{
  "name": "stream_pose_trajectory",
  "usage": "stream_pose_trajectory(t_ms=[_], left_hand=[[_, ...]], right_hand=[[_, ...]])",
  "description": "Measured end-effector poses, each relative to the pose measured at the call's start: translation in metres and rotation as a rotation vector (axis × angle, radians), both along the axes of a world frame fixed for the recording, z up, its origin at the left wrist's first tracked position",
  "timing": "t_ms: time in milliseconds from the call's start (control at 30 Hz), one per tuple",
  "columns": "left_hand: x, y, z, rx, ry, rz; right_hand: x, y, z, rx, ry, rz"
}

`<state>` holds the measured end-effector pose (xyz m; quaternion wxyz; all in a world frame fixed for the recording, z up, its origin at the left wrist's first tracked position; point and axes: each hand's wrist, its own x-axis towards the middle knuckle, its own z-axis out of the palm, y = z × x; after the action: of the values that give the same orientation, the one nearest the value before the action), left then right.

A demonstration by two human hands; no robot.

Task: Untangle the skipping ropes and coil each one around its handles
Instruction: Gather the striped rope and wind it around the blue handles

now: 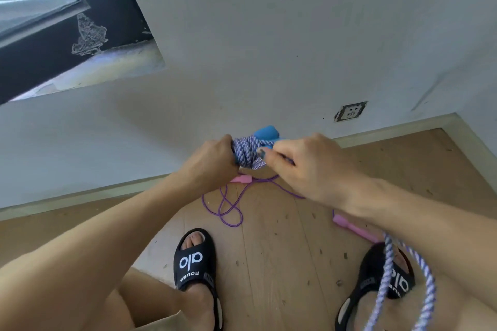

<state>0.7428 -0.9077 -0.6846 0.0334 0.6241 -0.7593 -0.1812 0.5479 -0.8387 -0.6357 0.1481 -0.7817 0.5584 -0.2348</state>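
Observation:
A thick blue-and-white braided rope (246, 152) is wound in several turns around blue handles (266, 134) held up in front of me. My left hand (216, 158) grips the handles at the left end of the coil. My right hand (304, 166) pinches the braided rope just right of the coil. A loose length of the same rope (387, 271) hangs down under my right forearm. On the floor lies a thin purple rope (228, 207) in loose loops, with one pink handle (242, 179) below my left hand and another pink handle (352, 227) partly hidden by my right arm.
I stand on a wooden floor (282, 263) in black slides (195, 260), close to a white wall (242, 48). A wall socket (351, 111) sits low on the wall. A dark window frame (53, 35) is at the upper left.

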Motion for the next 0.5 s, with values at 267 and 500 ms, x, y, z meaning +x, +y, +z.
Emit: stream_pose_trajectory(t_ms=[267,500], left_hand=[[-0.025,0.041,0.023,-0.027,-0.133,-0.420],[-0.016,0.052,0.047,-0.134,0.240,-0.522]], right_hand=[[-0.026,-0.059,0.000,-0.080,0.226,-0.005],[-0.036,-0.067,-0.033,0.266,0.035,-0.064]])
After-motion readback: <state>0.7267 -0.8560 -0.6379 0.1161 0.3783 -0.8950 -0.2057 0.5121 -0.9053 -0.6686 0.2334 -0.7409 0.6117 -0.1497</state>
